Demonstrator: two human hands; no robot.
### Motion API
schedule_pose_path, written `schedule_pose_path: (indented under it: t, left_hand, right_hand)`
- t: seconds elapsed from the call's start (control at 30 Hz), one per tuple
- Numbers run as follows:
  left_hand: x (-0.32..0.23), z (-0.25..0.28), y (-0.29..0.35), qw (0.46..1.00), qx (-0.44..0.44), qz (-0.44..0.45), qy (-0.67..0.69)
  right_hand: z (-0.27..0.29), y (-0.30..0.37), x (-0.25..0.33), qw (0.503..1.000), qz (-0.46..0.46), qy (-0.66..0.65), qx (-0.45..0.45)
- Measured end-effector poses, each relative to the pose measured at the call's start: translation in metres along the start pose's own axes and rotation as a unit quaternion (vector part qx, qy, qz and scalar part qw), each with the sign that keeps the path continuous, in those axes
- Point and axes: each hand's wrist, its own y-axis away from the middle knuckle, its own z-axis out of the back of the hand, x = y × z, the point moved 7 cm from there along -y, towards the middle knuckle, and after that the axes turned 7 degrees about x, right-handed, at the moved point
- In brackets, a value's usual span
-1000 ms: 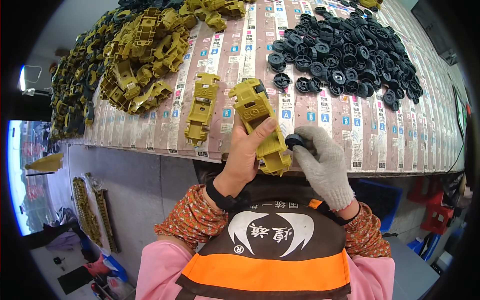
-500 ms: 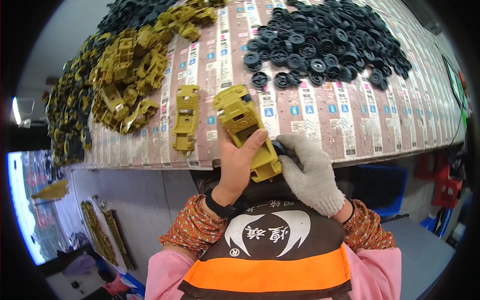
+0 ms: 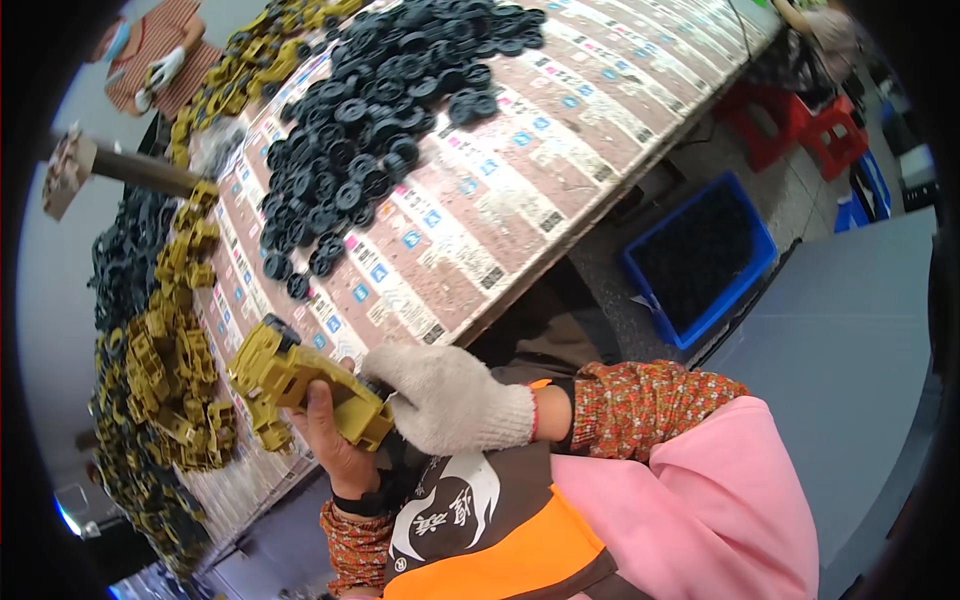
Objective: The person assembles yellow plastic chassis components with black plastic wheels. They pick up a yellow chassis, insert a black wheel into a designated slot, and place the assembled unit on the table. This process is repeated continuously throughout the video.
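Seen from the head camera, the left hand (image 3: 335, 440), bare, is closed around the underside of an olive-yellow plastic toy truck body (image 3: 300, 385), gripping it just above the near edge of the counter (image 3: 520, 200), close to the person's chest. The right hand (image 3: 440, 395), in a white knit glove, presses against the near end of that truck body with its fingers curled inward; whether a small part sits between those fingers cannot be told, since the glove hides it. The truck body lies tilted, its cab end pointing up and left toward the counter. The counter is covered with printed paper sheets in pink and white strips. On its far part lies a broad heap of black toy wheels (image 3: 390, 110), with a few loose ones strung down toward the hands. Along the left edge a long pile of olive-yellow truck parts (image 3: 165, 380) runs beside the held body, with darker parts beyond it. To the right of the counter, on the floor, stands a blue plastic crate (image 3: 745, 280) filled with dark pieces, and farther off red stools (image 3: 800, 125). At the top left another person's striped sleeve and gloved hand (image 3: 160, 70) show at the far end of the counter. The wearer has floral sleeve covers, a pink top and an orange-and-brown apron (image 3: 500, 540).
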Motion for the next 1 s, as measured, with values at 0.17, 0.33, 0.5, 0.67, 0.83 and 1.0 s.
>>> schedule_pose_path:
  t: [0.17,0.33,0.5,0.67,0.83,1.0]
  left_hand:
    - [-0.007,-0.025,0.010,0.997,0.067,-0.014,-0.020]
    - [-0.018,-0.065,0.026,0.990,0.132,-0.049,-0.016]
    - [-0.013,-0.060,0.032,0.985,0.141,-0.052,-0.080]
    - [-0.019,-0.054,0.026,0.985,0.085,0.035,-0.144]
    - [-0.041,-0.076,0.037,0.970,0.171,0.091,-0.150]
    - [-0.026,-0.062,0.045,0.905,0.318,0.227,-0.169]
  right_hand:
    - [0.017,0.015,0.012,0.998,0.043,-0.002,-0.037]
    - [0.031,0.036,0.020,0.993,0.064,-0.014,-0.094]
    - [0.029,0.044,0.018,0.999,0.028,0.007,-0.041]
    - [0.032,0.044,0.009,0.999,0.011,0.045,0.006]
    - [0.067,0.037,0.015,0.988,0.043,0.128,-0.071]
    - [0.090,0.032,0.048,0.975,0.138,0.108,-0.135]
